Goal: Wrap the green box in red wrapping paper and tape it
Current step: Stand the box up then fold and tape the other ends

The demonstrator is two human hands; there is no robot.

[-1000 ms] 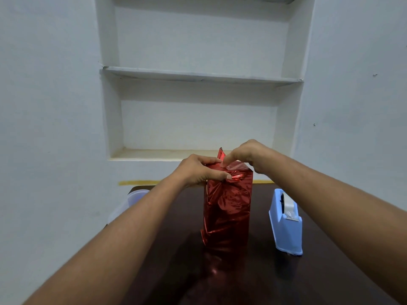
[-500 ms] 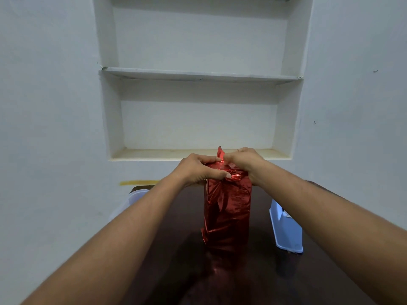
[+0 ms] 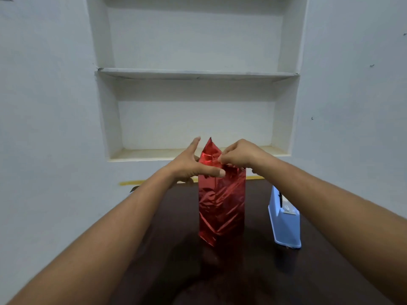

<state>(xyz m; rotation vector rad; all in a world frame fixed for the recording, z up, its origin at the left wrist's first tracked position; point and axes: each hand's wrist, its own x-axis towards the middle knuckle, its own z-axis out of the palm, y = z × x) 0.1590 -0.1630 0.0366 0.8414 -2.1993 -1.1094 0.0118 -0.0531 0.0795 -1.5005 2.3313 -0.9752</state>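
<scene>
A tall box wrapped in shiny red wrapping paper (image 3: pixel 221 203) stands upright in the middle of the dark table (image 3: pixel 253 271); no green shows. A pointed red flap (image 3: pixel 209 150) sticks up at its top. My left hand (image 3: pixel 191 162) is at the top left of the box, fingers straight behind the flap and thumb laid across the front top edge. My right hand (image 3: pixel 239 154) is at the top right, its fingertips pinching the paper fold. A light blue tape dispenser (image 3: pixel 285 219) stands to the right of the box.
A white wall with a two-shelf niche (image 3: pixel 198 73) rises behind the table. A strip of yellow tape (image 3: pixel 132 183) runs along the wall at table height. The table's left edge lies under my left forearm.
My left hand has opened, its fingers now straight beside the flap. The pointed flap stands taller and more exposed. My right hand shifted slightly right while pinching the fold.
</scene>
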